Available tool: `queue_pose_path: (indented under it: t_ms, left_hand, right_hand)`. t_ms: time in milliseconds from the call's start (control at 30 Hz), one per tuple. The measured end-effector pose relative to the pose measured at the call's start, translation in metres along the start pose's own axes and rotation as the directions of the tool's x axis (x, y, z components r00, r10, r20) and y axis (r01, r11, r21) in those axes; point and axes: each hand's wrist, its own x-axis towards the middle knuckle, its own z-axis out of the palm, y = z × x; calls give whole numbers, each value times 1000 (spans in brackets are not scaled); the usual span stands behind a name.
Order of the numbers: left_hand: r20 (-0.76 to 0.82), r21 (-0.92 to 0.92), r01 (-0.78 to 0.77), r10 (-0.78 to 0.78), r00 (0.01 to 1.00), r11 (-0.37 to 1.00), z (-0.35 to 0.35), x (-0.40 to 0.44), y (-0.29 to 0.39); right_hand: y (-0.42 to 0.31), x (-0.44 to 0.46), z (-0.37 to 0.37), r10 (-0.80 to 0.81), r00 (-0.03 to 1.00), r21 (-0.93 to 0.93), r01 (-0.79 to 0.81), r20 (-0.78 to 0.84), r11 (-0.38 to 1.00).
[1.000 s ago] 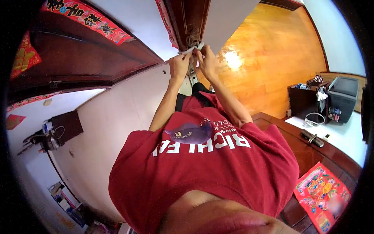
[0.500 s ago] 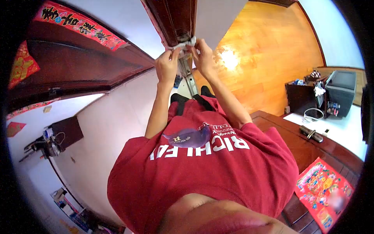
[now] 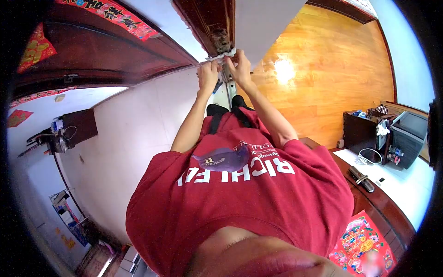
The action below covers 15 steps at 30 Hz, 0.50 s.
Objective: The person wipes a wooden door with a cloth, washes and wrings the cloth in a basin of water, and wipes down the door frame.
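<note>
A thin whitish strip, perhaps cloth or tissue (image 3: 225, 55), stretches between my two hands at the base of a dark brown door frame post (image 3: 210, 21). My left hand (image 3: 208, 76) pinches its left end with the fingers closed. On the other side, my right hand (image 3: 240, 69) grips the right end between thumb and fingers. Just above the strip, the bottom of the post shows a rough, worn patch (image 3: 221, 38). A metal floor track (image 3: 230, 87) runs below my hands toward my feet.
An orange wooden floor (image 3: 318, 64) spreads to the right. A dark red door (image 3: 106, 51) with red paper banners stands at the left. A grey bin (image 3: 409, 138) and a dark box (image 3: 361, 134) are at the far right, above a brown door with a handle (image 3: 361, 179).
Both hands have stayed on the strip beside the post, shifting slightly. Since half a second ago the view has tilted, and the post and surroundings sit a little differently in it.
</note>
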Motion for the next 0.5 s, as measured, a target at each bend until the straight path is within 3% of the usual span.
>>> queue_pose_path:
  t_ms: [133,200,267,333,367,500]
  left_hand:
    - [-121,34,-30,34,992,999,16,-11,2]
    - [-202,-63,95,-106,974,993,26,-15,3]
    - [-241,-116,20,-47,969,993,23,-19,9]
    - [-94,91,26,-17,995,996,19,-23,10]
    - [-276,68,-256,264,924,964,27,-21,1]
    - [-152,138,-175,196,969,975,9,-6,4]
  right_hand:
    - [13,-2,6,-117,992,66,120,-46,991]
    - [17,0,6,-77,997,67,78,-23,995]
    - [17,0,5,-37,999,70,37,2,997]
    - [-1,1,-7,57,995,118,-66,85,991]
    - [3,0,-4,13,999,135,-20,51,991]
    - [17,-4,3,-96,995,90,95,8,991]
